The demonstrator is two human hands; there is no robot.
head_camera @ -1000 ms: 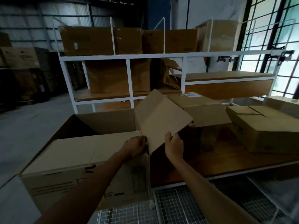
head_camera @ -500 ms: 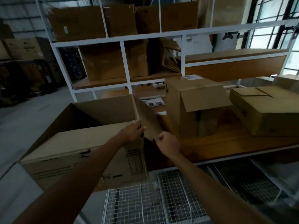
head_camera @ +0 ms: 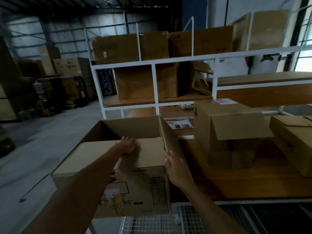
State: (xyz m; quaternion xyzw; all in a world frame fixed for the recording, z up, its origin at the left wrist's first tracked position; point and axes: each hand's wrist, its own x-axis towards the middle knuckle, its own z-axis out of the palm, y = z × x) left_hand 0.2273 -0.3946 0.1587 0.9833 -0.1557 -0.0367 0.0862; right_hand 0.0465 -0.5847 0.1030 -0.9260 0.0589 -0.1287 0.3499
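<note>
A large brown cardboard box (head_camera: 138, 186) stands at the lower left, hanging partly over the table edge. Its near flap (head_camera: 101, 156) is folded flat over the opening. My left hand (head_camera: 128, 145) presses on that flap with straight fingers, near its far edge. The right side flap (head_camera: 169, 135) stands almost upright. My right hand (head_camera: 176, 168) rests against the outer side of this flap at the box's near right corner, fingers stretched upward. The rear of the box is open and dark inside.
A smaller box (head_camera: 226, 132) with a hanging flap stands on the wooden table (head_camera: 253, 181) to the right, and a flat box (head_camera: 292, 142) lies beyond it. A white rack (head_camera: 156, 83) holding several boxes rises behind. Wire mesh (head_camera: 152, 223) lies below.
The right flap has swung from leaning outward to almost upright. My left hand left that flap's edge and moved onto the near flap. My right hand slid to the flap's outer side.
</note>
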